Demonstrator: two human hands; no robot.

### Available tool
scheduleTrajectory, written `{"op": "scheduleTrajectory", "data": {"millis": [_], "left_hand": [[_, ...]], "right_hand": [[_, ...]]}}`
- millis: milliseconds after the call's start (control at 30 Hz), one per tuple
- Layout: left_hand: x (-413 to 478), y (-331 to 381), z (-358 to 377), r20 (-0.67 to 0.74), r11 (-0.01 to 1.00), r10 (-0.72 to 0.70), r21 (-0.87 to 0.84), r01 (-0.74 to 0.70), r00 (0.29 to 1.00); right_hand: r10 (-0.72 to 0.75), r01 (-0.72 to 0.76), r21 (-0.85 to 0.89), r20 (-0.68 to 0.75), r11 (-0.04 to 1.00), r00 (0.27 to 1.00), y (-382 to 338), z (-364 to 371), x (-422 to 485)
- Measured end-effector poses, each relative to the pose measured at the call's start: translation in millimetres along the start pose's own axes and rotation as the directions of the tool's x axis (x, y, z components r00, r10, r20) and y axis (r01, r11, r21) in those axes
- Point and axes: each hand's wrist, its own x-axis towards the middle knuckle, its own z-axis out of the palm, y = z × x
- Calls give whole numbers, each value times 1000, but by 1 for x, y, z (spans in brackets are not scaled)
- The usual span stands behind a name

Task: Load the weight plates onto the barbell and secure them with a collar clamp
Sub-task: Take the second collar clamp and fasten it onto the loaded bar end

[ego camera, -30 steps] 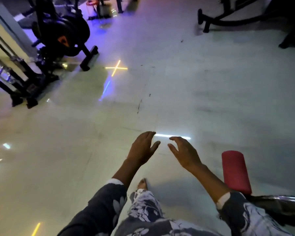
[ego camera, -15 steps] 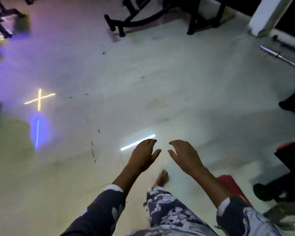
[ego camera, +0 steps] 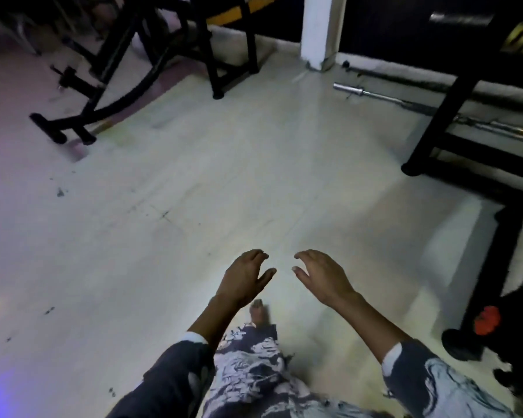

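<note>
Barbell [ego camera: 375, 95] lies on the floor [ego camera: 194, 206] at far right, near a white pillar [ego camera: 317, 28], its shaft passing behind a black rack leg [ego camera: 455, 95]. Near centre, the left hand [ego camera: 243, 279] and right hand [ego camera: 323, 276] hover empty, fingers loosely curved, well apart from the bar.

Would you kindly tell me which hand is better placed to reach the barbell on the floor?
Likely the right hand: it is open and empty, as is the left hand, but the barbell lies ahead toward the right, far from both.
</note>
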Motion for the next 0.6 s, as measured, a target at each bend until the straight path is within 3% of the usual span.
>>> {"op": "scheduleTrajectory", "data": {"millis": [133,333,467,600], "left_hand": [[128,-15,-19,-8,994,109,-14,-109,994],[324,-28,-62,52,970,242,-30,-241,969],[439,-13,-86,81,940,339,-65,-334,937],[542,17,-90,130,893,450,-77,-443,884]], "right_hand": [[111,-108,42,-88,993,990,35,-34,101],[306,-293,123,-104,948,946,81,-98,239],[481,-413,330,-158,849,862,117,-142,304],[614,-503,403,-216,764,759,172,-178,358]]}}
